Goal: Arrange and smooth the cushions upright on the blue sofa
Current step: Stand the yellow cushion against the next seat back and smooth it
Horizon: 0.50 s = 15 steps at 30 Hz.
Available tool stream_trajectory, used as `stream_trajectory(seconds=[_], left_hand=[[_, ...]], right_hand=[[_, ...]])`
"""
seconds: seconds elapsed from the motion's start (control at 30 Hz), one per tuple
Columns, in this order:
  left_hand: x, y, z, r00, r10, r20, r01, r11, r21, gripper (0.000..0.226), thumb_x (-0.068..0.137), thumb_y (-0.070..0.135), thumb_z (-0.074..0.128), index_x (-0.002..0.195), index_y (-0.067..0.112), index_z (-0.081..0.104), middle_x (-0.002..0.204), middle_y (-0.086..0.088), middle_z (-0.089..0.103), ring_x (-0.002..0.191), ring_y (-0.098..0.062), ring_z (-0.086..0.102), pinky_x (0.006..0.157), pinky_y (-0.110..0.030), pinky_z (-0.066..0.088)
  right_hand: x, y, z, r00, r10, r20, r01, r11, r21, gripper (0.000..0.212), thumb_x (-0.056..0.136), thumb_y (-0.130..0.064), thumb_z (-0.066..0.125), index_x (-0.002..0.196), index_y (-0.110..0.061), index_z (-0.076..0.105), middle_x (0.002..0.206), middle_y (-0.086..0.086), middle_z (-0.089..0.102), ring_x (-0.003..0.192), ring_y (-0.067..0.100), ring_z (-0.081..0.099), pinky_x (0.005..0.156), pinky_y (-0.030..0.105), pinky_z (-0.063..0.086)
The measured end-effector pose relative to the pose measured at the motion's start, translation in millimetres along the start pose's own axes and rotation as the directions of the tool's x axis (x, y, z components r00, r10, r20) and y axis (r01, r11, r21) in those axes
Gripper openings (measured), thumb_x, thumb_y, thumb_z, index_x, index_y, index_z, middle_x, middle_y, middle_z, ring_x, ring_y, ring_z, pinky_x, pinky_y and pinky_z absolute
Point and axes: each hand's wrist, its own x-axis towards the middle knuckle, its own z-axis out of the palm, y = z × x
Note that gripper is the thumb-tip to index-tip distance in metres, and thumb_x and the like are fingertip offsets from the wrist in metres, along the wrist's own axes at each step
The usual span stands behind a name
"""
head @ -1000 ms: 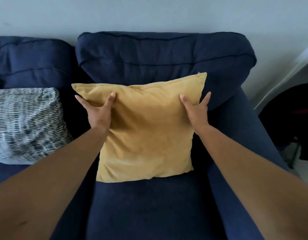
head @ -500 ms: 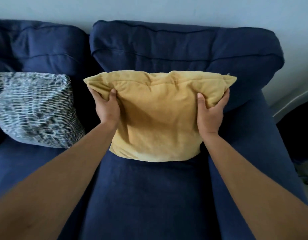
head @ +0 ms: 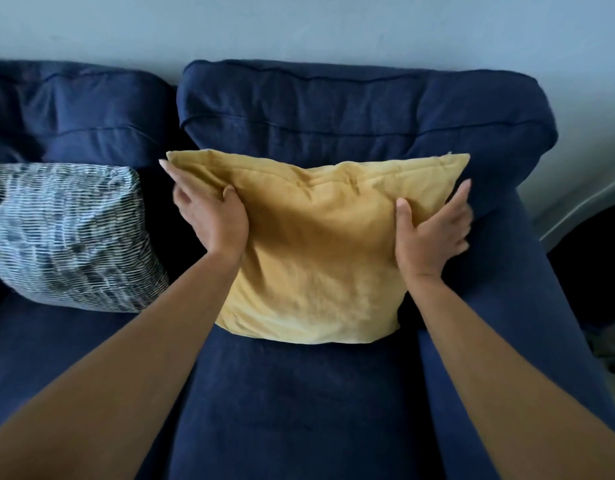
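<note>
Two cushions sit on the sofa (head: 299, 410), and the yellow cushion (head: 319, 258) is the one in hand. It stands nearly upright on the right-hand seat, its bottom edge on the seat and its top leaning against the back pad (head: 351, 109), which is what keeps it from toppling forward. The left hand (head: 212, 216) takes its upper left edge, thumb on the front face and fingers stretched along the side; the right hand (head: 430, 233) mirrors it on the upper right edge, thumb in front, fingers wrapped behind. Each grip is a loose pinch of cloth and filling, not a clench (the fingers look partly spread). Holding both sides at once probably lets the person square the cushion and push the filling toward the middle; creases fan out from both thumbs and run under the top seam, so smoothing looks unfinished.

Just beside it, on the left seat, the striped cushion (head: 63, 233) leans back at a tilt, its near corner close to the left forearm but apart from the yellow one. It may want straightening next. A pale wall (head: 299, 26) rises behind the sofa.
</note>
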Motion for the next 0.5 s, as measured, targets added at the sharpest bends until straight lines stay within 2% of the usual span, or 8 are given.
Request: stream_trajectory(seconds=[0.07, 0.1, 0.17, 0.23, 0.3, 0.37, 0.43, 0.5], left_hand=[[-16.0, 9.3, -1.1, 0.952, 0.288, -0.099, -0.281, 0.956, 0.084, 0.089, 0.094, 0.024, 0.058, 0.163, 0.016, 0.002, 0.168, -0.014, 0.016, 0.155, -0.029, 0.017, 0.124, -0.056, 0.012], [-29.1, 11.3, 0.9, 0.879, 0.466, -0.096, -0.453, 0.881, 0.134, 0.079, 0.098, 0.024, 0.054, 0.162, 0.008, 0.011, 0.168, -0.017, 0.015, 0.156, -0.032, 0.013, 0.125, -0.057, 0.006], [-59.5, 5.7, 13.8, 0.698, 0.715, 0.046, -0.71, 0.682, 0.176, 0.064, 0.102, 0.024, 0.044, 0.157, -0.002, 0.024, 0.165, -0.024, 0.02, 0.154, -0.041, 0.014, 0.124, -0.057, 0.002], [-77.1, -14.2, 31.0, 0.574, 0.772, 0.272, -0.819, 0.543, 0.186, 0.059, 0.104, 0.025, 0.035, 0.156, -0.003, 0.027, 0.164, -0.023, 0.023, 0.154, -0.042, 0.016, 0.124, -0.06, 0.002], [-63.6, -43.4, 41.1, 0.507, 0.701, 0.502, -0.862, 0.412, 0.296, 0.06, 0.106, 0.032, 0.027, 0.158, 0.002, 0.023, 0.167, -0.017, 0.021, 0.155, -0.034, 0.013, 0.125, -0.054, -0.006], [-25.5, -65.0, 43.2, 0.522, 0.559, 0.645, -0.851, 0.284, 0.443, 0.065, 0.104, 0.04, 0.018, 0.162, 0.01, 0.013, 0.17, -0.008, 0.013, 0.157, -0.025, 0.005, 0.123, -0.047, -0.016], [13.5, -67.2, 41.9, 0.596, 0.473, 0.649, -0.794, 0.228, 0.563, 0.066, 0.104, 0.045, 0.012, 0.163, 0.015, 0.003, 0.172, -0.002, 0.003, 0.158, -0.022, -0.003, 0.124, -0.052, -0.013], [37.4, -57.0, 43.1, 0.669, 0.446, 0.595, -0.732, 0.257, 0.63, 0.065, 0.105, 0.045, 0.01, 0.162, 0.016, -0.002, 0.171, -0.001, -0.004, 0.157, -0.023, -0.008, 0.124, -0.055, -0.009]], right_hand=[[-0.3, -17.6, -6.5, 0.968, -0.213, -0.136, 0.203, 0.976, -0.08, 0.086, 0.091, -0.043, 0.06, 0.157, -0.008, 0.016, 0.16, 0.018, 0.025, 0.147, 0.032, 0.026, 0.111, 0.052, 0.025], [-2.9, -27.1, -5.6, 0.918, -0.358, -0.169, 0.35, 0.934, -0.076, 0.08, 0.094, -0.037, 0.059, 0.155, -0.004, 0.02, 0.161, 0.018, 0.025, 0.148, 0.031, 0.025, 0.112, 0.05, 0.025], [-15.4, -45.2, 6.8, 0.786, -0.607, -0.119, 0.609, 0.793, -0.026, 0.066, 0.098, -0.024, 0.053, 0.153, -0.001, 0.025, 0.161, 0.017, 0.027, 0.15, 0.03, 0.023, 0.117, 0.049, 0.022], [-32.5, -49.5, 29.0, 0.644, -0.761, 0.075, 0.764, 0.644, -0.025, 0.06, 0.098, -0.017, 0.048, 0.154, -0.006, 0.028, 0.162, 0.013, 0.026, 0.151, 0.027, 0.021, 0.119, 0.049, 0.019], [-33.2, -28.8, 51.5, 0.518, -0.796, 0.314, 0.853, 0.509, -0.117, 0.059, 0.099, -0.022, 0.044, 0.155, -0.012, 0.028, 0.163, 0.008, 0.024, 0.152, 0.024, 0.019, 0.122, 0.048, 0.012], [-6.8, 5.3, 60.3, 0.534, -0.707, 0.463, 0.844, 0.477, -0.246, 0.058, 0.102, -0.033, 0.035, 0.157, -0.016, 0.024, 0.165, 0.004, 0.021, 0.152, 0.021, 0.015, 0.121, 0.047, 0.004], [29.9, 34.5, 55.2, 0.663, -0.556, 0.502, 0.747, 0.542, -0.385, 0.06, 0.104, -0.041, 0.019, 0.159, -0.019, 0.013, 0.167, 0.0, 0.009, 0.153, 0.019, 0.004, 0.121, 0.047, -0.003], [55.0, 49.9, 45.7, 0.791, -0.404, 0.46, 0.606, 0.621, -0.497, 0.06, 0.104, -0.043, 0.008, 0.159, -0.019, 0.003, 0.167, -0.002, -0.003, 0.153, 0.018, -0.007, 0.122, 0.051, -0.004]])
